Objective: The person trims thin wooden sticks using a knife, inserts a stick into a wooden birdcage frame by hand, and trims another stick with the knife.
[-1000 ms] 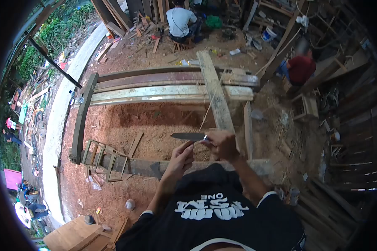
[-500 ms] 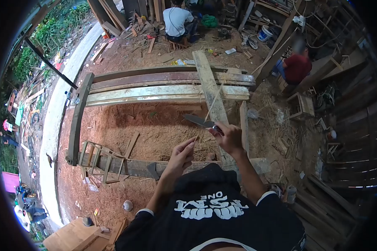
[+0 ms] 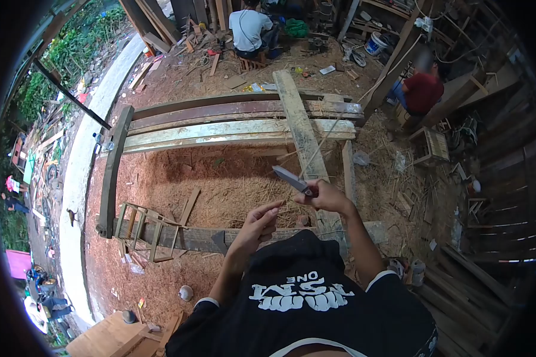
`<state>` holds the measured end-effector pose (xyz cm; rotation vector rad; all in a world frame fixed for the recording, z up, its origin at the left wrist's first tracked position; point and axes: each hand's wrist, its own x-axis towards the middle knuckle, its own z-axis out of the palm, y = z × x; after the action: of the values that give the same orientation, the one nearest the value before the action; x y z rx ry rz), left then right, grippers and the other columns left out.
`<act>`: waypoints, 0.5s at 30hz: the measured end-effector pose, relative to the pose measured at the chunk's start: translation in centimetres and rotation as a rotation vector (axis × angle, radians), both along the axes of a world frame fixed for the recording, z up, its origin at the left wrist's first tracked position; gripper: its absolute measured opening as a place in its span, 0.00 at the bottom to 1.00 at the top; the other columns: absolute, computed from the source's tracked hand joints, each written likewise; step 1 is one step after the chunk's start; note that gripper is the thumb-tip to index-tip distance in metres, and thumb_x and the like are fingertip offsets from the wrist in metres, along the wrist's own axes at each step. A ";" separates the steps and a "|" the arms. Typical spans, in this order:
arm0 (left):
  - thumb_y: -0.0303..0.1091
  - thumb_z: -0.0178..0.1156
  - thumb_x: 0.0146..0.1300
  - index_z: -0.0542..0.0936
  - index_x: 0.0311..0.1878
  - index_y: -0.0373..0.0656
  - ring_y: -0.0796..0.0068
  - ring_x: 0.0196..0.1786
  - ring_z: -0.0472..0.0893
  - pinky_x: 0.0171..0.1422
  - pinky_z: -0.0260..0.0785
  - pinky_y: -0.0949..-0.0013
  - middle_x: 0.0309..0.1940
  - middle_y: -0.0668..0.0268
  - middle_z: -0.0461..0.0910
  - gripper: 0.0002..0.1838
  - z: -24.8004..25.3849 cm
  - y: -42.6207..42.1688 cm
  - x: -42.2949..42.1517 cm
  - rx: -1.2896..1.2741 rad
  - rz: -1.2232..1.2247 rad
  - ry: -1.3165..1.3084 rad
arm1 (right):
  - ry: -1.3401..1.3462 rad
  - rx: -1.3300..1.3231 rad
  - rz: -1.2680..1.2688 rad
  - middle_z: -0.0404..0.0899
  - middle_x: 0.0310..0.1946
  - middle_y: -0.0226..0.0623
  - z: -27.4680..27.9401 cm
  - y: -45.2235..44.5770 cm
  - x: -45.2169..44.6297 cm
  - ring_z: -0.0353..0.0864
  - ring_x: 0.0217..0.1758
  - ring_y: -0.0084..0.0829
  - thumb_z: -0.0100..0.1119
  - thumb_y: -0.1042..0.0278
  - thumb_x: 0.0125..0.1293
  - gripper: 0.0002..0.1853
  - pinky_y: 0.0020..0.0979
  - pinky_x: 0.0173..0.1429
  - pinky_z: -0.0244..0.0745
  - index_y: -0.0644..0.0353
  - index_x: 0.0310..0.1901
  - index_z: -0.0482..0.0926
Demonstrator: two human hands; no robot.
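Note:
My right hand [image 3: 326, 197] is closed round the handle of a knife [image 3: 292, 179], whose grey blade points up and to the left. To its left, my left hand [image 3: 258, 226] is pinched on a thin wood strip [image 3: 281, 204] that sticks out past the fingertips. Blade and strip are apart. Both hands are over the sawdust-covered ground, between the near beam [image 3: 190, 238] and the stacked boards [image 3: 208, 128]. A long plank [image 3: 299, 128] lies across the frame just beyond my right hand.
A small wooden frame [image 3: 146, 229] leans on the near beam at the left. A person in a white shirt [image 3: 250, 30] sits at the top; another in red [image 3: 423, 92] sits at the upper right. A wooden stool [image 3: 430, 147] stands on the right.
The knife has moved away from the strip, to the right and upward, and its blade has tilted. My right hand has shifted slightly right. The left hand still pinches the strip.

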<state>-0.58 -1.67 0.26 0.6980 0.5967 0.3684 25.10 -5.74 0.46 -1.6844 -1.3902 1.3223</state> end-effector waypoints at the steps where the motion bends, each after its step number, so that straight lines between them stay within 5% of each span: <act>1: 0.37 0.53 0.77 0.71 0.68 0.40 0.93 0.18 0.54 0.17 0.44 0.82 0.23 0.82 0.57 0.21 0.0 0.0 0.0 -0.001 -0.023 0.001 | 0.105 -0.118 0.061 0.74 0.22 0.31 -0.6 0.1 0.3 0.73 0.28 0.22 0.70 0.44 0.62 0.25 0.33 0.36 0.71 0.63 0.37 0.78; 2: 0.37 0.53 0.77 0.71 0.68 0.40 0.93 0.18 0.54 0.17 0.44 0.82 0.23 0.82 0.57 0.21 0.0 -0.2 -0.1 -0.002 -0.044 0.001 | 0.043 0.091 0.071 0.78 0.24 0.34 -2.4 0.2 0.1 0.78 0.28 0.28 0.67 0.50 0.65 0.20 0.34 0.37 0.73 0.63 0.39 0.79; 8: 0.38 0.52 0.77 0.71 0.68 0.39 0.93 0.18 0.54 0.17 0.45 0.82 0.22 0.82 0.56 0.22 0.6 -0.9 1.3 0.052 0.050 0.114 | -0.660 0.306 -0.158 0.83 0.26 0.46 -4.0 0.3 -1.5 0.84 0.28 0.48 0.62 0.66 0.61 0.14 0.43 0.34 0.78 0.58 0.48 0.83; 15: 0.40 0.52 0.77 0.74 0.65 0.42 0.91 0.22 0.59 0.23 0.51 0.81 0.24 0.80 0.61 0.19 0.1 0.4 1.2 0.266 0.017 0.215 | -0.637 0.337 -0.360 0.83 0.27 0.49 -6.9 1.1 -3.0 0.85 0.32 0.48 0.62 0.67 0.59 0.17 0.45 0.37 0.79 0.54 0.52 0.83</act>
<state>0.58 -1.29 0.34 0.9967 0.7653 0.3957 22.06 -4.64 -6.48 -2.0702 -1.4369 0.3293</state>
